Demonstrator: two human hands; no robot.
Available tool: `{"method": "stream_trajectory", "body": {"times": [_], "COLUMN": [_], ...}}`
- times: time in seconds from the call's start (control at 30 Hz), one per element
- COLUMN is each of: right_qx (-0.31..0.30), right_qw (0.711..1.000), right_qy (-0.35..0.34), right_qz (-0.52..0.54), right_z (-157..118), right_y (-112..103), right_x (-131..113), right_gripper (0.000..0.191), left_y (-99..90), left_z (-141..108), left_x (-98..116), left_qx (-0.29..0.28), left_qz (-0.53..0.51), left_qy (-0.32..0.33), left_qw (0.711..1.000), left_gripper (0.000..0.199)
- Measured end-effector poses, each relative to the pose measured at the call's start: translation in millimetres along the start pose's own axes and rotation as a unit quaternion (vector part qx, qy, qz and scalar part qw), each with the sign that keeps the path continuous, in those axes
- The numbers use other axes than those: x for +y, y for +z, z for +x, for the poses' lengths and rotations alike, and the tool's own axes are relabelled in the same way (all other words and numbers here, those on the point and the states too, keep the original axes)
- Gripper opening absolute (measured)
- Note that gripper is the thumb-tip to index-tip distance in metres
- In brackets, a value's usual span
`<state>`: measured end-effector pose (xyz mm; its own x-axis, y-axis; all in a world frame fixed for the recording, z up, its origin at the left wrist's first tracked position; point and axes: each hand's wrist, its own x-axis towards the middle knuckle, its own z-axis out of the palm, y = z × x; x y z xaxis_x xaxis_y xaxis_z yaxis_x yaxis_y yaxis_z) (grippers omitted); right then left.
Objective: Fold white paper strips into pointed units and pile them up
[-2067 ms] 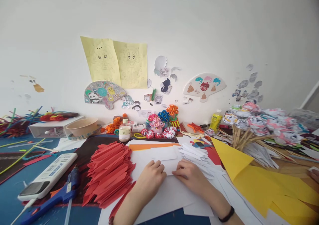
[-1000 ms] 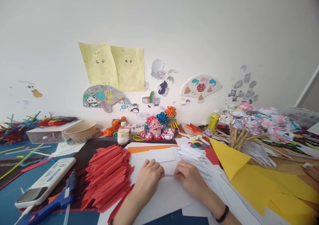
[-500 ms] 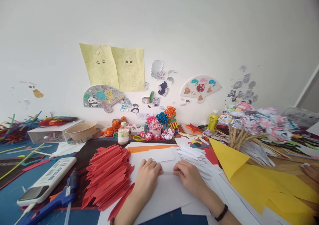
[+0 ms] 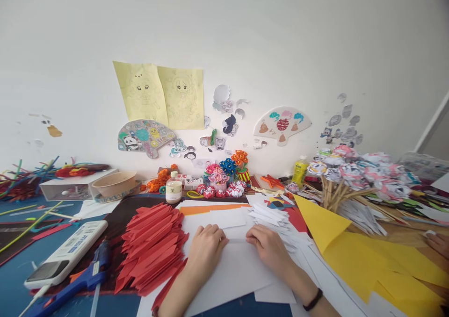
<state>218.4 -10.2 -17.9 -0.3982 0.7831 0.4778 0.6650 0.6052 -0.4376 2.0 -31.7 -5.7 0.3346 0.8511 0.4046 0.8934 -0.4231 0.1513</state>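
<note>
Over a stack of white paper (image 4: pixel 242 272), my left hand (image 4: pixel 207 246) and my right hand (image 4: pixel 267 246) face each other with curled fingers. A narrow white paper strip (image 4: pixel 237 240) stretches between them, its ends pinched in my fingertips. Left of my left hand lies a large pile of folded red paper pieces (image 4: pixel 154 247). Folded white paper pieces (image 4: pixel 271 221) are heaped just behind my right hand. A dark band circles my right wrist.
A blue glue gun (image 4: pixel 87 279) and a white power strip (image 4: pixel 66 256) lie at left. Yellow paper (image 4: pixel 379 261) covers the right. Behind stand a small bottle (image 4: pixel 173 188), paper flowers (image 4: pixel 228 172) and flowers on sticks (image 4: pixel 351 172). Another person's hand (image 4: pixel 438 243) shows at the right edge.
My right hand has shifted very slightly to the right, and my left hand has moved a little. The strip remains between them.
</note>
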Motion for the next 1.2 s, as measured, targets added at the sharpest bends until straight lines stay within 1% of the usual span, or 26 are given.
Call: {"method": "stream_trajectory", "body": {"times": [0.2, 0.47, 0.6, 0.7, 0.87, 0.93, 1.03, 1.2], "right_qx": [0.005, 0.012, 0.031, 0.028, 0.042, 0.065, 0.129, 0.256], "right_qw": [1.0, 1.0, 0.996, 0.991, 0.987, 0.986, 0.982, 0.956], "right_qy": [0.006, 0.014, 0.038, 0.052, 0.071, 0.072, 0.074, 0.134], "right_qz": [-0.013, 0.009, 0.069, 0.116, 0.141, 0.138, 0.119, 0.051], "right_z": [1, 0, 2, 4, 6, 5, 5, 3], "right_y": [0, -2, -4, -5, -6, -8, -12, -23], "right_x": [1, -2, -2, -1, 0, 1, 5, 21], "right_gripper": [0.019, 0.018, 0.015, 0.016, 0.016, 0.016, 0.018, 0.025], "left_y": [-1.6, -3.9, -6.3, -8.6, -9.2, -9.4, -10.7, -10.6], "left_z": [-1, 1, 0, -1, -1, -2, -2, -3], "left_x": [0, 1, 1, -1, -3, -2, -2, -2], "left_qx": [0.008, 0.024, 0.04, 0.061, 0.082, 0.088, 0.107, 0.124], "left_qz": [0.004, 0.023, -0.01, -0.023, -0.014, -0.011, -0.004, 0.004], "left_qy": [-0.013, -0.032, -0.045, -0.057, -0.064, -0.062, -0.065, -0.055], "left_qw": [1.0, 0.999, 0.998, 0.996, 0.995, 0.994, 0.992, 0.991], "left_gripper": [0.019, 0.022, 0.025, 0.025, 0.024, 0.025, 0.028, 0.029]}}
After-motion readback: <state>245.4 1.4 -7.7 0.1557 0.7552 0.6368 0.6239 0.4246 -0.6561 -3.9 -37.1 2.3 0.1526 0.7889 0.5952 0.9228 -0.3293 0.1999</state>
